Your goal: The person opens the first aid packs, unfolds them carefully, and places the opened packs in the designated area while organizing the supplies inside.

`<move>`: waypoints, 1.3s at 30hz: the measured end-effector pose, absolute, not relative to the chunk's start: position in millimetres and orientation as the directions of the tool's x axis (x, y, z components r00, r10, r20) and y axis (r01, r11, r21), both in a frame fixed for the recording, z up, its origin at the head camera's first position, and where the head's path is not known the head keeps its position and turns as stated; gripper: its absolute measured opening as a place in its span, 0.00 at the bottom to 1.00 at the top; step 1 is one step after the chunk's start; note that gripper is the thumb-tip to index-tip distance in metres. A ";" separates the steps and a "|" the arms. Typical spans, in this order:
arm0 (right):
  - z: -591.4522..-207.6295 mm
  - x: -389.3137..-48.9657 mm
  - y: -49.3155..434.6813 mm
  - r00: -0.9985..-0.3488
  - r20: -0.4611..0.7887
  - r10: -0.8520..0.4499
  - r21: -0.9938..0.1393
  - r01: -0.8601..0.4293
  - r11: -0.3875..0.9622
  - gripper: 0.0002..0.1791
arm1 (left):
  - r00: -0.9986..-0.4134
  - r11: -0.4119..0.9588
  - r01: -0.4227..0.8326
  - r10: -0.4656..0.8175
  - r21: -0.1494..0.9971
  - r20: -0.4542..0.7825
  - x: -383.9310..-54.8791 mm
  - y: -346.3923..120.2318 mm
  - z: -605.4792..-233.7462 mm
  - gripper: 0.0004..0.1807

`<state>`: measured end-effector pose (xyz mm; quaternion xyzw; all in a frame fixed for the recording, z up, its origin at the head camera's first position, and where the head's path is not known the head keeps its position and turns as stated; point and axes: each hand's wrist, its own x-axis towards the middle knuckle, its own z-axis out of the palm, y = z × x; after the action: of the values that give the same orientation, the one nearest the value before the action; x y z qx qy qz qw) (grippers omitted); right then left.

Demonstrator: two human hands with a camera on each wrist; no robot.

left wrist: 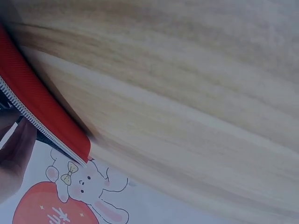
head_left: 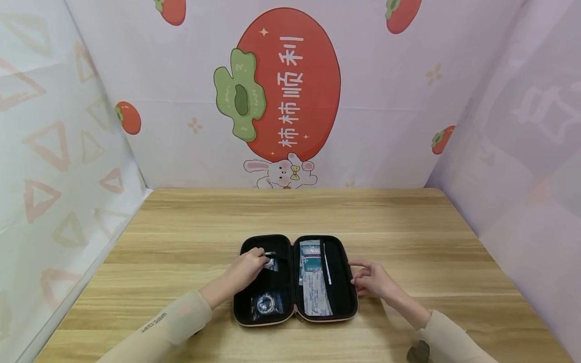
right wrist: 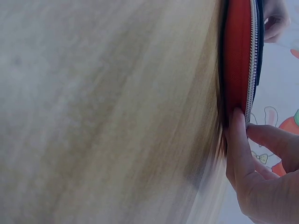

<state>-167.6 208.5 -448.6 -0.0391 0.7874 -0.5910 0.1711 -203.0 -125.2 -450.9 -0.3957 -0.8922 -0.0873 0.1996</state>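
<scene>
An unfolded zippered case (head_left: 294, 322) with a black lining lies on the table, its outside red in both wrist views. Over its left half, my left hand (head_left: 247, 267) pinches a small clear, shiny packet (head_left: 272, 264), partly hidden by the fingers. Below that, another clear packet (head_left: 267, 304) with a pale ring-shaped item lies in the same half. My right hand (head_left: 374, 281) rests its fingertips (right wrist: 238, 116) against the case's right side and zippered rim. The right half holds teal-and-white packets (head_left: 312, 262), a pale printed packet (head_left: 316, 295) and a thin white stick (head_left: 327, 264).
The case stands near the front middle of a wood-grain table (head_left: 290, 212). A printed cloth backdrop (head_left: 381, 101) with a large persimmon and a rabbit rises behind the table, and patterned cloth hangs along both sides.
</scene>
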 end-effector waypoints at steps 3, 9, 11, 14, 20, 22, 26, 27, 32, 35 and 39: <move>-448.7 -167.6 208.5 -0.938 -0.219 -0.267 -0.944 0.135 0.301 0.27 | -0.606 0.675 0.737 0.669 -0.012 0.431 -205.7 -124.4 -451.6 0.04; -449.5 -168.1 209.3 -0.939 -0.217 -0.269 -0.946 0.134 0.296 0.26 | -0.604 0.679 0.734 0.652 0.001 0.457 -213.7 -122.9 -451.9 0.06; -449.6 -168.1 209.6 -0.938 -0.213 -0.272 -0.947 0.129 0.294 0.26 | -0.606 0.681 0.732 0.653 -0.002 0.455 -216.1 -122.8 -451.0 0.08; -449.6 -168.0 210.0 -0.938 -0.209 -0.275 -0.947 0.124 0.297 0.26 | -0.601 0.679 0.734 0.657 -0.010 0.454 -218.8 -123.1 -449.4 0.10; -449.6 -168.6 209.9 -0.940 -0.210 -0.269 -0.944 0.123 0.307 0.26 | -0.599 0.688 0.725 0.654 -0.034 0.461 -223.2 -125.3 -450.1 0.10; -449.5 -168.5 209.9 -0.940 -0.209 -0.270 -0.944 0.121 0.308 0.26 | -0.603 0.693 0.719 0.652 -0.040 0.460 -224.2 -125.8 -450.6 0.09; -449.2 -167.5 209.5 -0.941 -0.209 -0.266 -0.943 0.123 0.308 0.27 | -0.605 0.699 0.712 0.660 -0.069 0.445 -224.7 -125.3 -450.7 0.07; -449.2 -167.2 209.5 -0.941 -0.210 -0.265 -0.943 0.124 0.308 0.27 | -0.604 0.699 0.711 0.664 -0.078 0.441 -225.0 -125.0 -451.1 0.07; -449.5 -166.9 209.1 -0.942 -0.215 -0.258 -0.942 0.130 0.309 0.26 | -0.598 0.701 0.704 0.672 -0.115 0.438 -225.6 -125.4 -454.6 0.06; -450.4 -167.6 209.4 -0.942 -0.218 -0.257 -0.943 0.134 0.306 0.27 | -0.604 0.705 0.701 0.668 -0.110 0.434 -225.5 -126.7 -456.2 0.08; -451.6 -169.0 210.3 -0.939 -0.228 -0.256 -0.943 0.147 0.298 0.27 | -0.624 0.709 0.699 0.669 -0.094 0.403 -224.6 -127.8 -455.6 0.11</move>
<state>-169.0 210.3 -451.6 -0.0345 0.7874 -0.5914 0.1705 -224.6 -127.8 -455.6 -0.3799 -0.9004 -0.0359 0.2087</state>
